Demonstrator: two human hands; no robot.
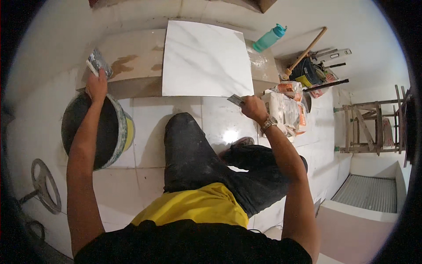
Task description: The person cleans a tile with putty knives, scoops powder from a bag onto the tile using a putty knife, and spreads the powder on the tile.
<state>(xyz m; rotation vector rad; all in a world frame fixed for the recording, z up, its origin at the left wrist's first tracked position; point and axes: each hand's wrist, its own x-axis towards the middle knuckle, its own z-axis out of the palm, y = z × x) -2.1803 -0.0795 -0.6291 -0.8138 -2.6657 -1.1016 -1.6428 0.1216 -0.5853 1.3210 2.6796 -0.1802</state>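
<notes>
The left hand (96, 88) clasps a broad scraper (101, 63) near a bucket (123, 132) (dark inside, contents unclear). The right hand (255, 108) grips another scraper (235, 100) by a marbled tile (205, 59).

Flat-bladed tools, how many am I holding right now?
2. A wide-bladed tool is in the left hand, beyond the bucket; a smaller-bladed tool is in the right hand, by the near edge of the white slab. Neither hand shows another.
</notes>
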